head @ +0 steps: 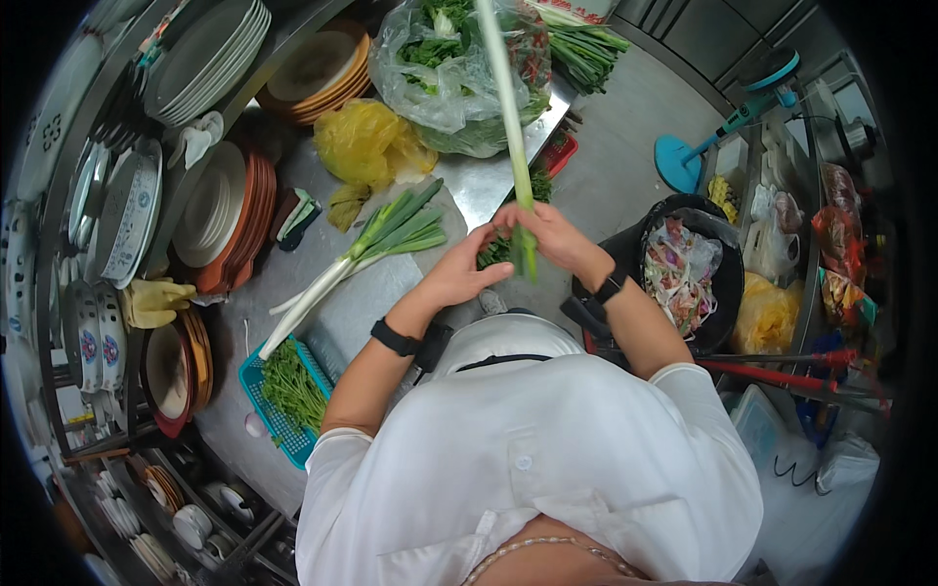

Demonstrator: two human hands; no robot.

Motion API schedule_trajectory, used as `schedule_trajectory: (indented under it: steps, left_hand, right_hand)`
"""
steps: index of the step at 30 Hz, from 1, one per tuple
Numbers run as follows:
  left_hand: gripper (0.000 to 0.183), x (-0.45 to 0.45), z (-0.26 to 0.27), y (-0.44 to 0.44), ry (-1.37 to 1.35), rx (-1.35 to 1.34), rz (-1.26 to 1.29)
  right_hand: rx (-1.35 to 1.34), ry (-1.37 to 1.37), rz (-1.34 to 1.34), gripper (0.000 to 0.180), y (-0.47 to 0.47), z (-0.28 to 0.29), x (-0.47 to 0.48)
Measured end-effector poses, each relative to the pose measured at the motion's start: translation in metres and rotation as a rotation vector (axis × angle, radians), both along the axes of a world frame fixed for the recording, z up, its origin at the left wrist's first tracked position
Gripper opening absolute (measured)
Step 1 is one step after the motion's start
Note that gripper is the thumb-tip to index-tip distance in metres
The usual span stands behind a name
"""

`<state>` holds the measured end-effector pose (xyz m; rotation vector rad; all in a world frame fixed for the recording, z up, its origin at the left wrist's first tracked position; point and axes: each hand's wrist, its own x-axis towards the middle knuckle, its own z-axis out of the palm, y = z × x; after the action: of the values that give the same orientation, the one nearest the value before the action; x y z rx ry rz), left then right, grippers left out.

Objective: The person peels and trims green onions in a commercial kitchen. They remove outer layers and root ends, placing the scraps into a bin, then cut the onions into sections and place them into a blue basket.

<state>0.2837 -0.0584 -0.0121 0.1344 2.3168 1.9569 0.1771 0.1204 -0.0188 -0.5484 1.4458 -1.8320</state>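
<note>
My right hand grips a long leek-like scallion near its leafy end. The pale stalk points away from me, and the green leaves hang below the fingers. My left hand is close beside it, thumb spread from the fingers, its fingertips meeting the right hand's; part of them is hidden. Under the hands are cut-looking green leaves. More long scallions lie on the metal table to my left. Their white ends reach a turquoise plastic basket with leafy herbs in it.
A clear plastic bag of greens, a yellow plastic bag and a scallion bundle are at the far side. Stacked plates line the left shelf. To my right stands a black waste bin near a blue-based stand.
</note>
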Motion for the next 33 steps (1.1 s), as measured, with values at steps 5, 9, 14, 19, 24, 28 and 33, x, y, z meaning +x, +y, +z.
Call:
schedule_trajectory:
  steps: [5,9,14,19,24,28,33]
  left_hand:
    - [0.044,-0.021,0.007,0.019,-0.064,-0.110,0.163]
    - [0.037,-0.028,0.015,0.020,-0.262,0.076,0.118]
    - [0.039,-0.026,0.029,0.036,0.156,-0.470,0.309]
    - [0.046,-0.039,0.029,0.043,0.575,-0.666,0.307]
    - [0.050,-0.046,0.020,0.043,0.519,-0.421,0.243]
    - [0.049,-0.050,0.014,0.042,0.344,-0.184,0.192]
    - [0.039,-0.057,0.011,0.043,0.045,-0.028,0.186]
  right_hand:
    - [-0.085,-0.190,-0.135,0.030,-0.025,0.011,-0.009]
    - [0.022,-0.139,-0.169,0.020,-0.014,0.016,-0.008]
    - [0.179,-0.001,-0.272,0.020,-0.006,0.011,-0.005]
    - [0.184,0.075,-0.436,0.029,-0.014,0.007,-0.001]
    - [-0.042,0.009,-0.470,0.029,0.000,0.006,-0.006]
    - [-0.114,-0.138,-0.426,0.025,0.010,0.000,-0.010]
    - [-0.060,-0.049,-0.376,0.019,0.009,-0.007,-0.007]
